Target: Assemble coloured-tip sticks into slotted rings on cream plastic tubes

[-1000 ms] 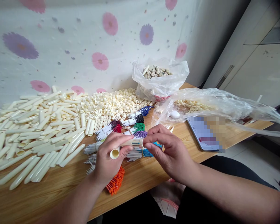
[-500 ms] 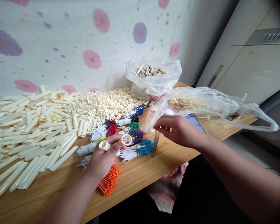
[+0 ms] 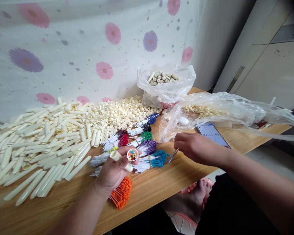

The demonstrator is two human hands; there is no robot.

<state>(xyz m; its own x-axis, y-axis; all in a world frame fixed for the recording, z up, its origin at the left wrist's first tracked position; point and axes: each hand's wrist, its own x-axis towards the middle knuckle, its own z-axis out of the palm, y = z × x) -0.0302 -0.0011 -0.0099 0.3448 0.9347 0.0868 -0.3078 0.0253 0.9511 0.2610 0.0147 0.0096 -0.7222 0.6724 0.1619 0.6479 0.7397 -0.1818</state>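
My left hand (image 3: 109, 178) is closed around a cream plastic pen barrel (image 3: 115, 155) and a second short cream tube. The tube's round open end (image 3: 132, 155) faces me and shows several small coloured tips inside. Just right of it, my right hand (image 3: 194, 148) is closed on slim metal tweezers (image 3: 173, 156), whose points slant down and left over the table. Beside my left hand lie banded bundles of white refills with coloured tips: teal (image 3: 159, 158), purple (image 3: 148, 147) and green (image 3: 144, 136). An orange bundle (image 3: 121, 194) sits under the left wrist.
Long cream barrels (image 3: 44, 143) are heaped on the left, and short cream parts (image 3: 117, 112) at the back. A plastic bag (image 3: 166, 93) of cylinders stands behind; a flatter bag (image 3: 225, 106) lies right. A phone (image 3: 214, 134) rests near my right forearm.
The camera view has shifted, so the scene sits further right. My right hand has drawn away from the plastic bag, and the tweezers now slant leftward. The left hand keeps its grip.
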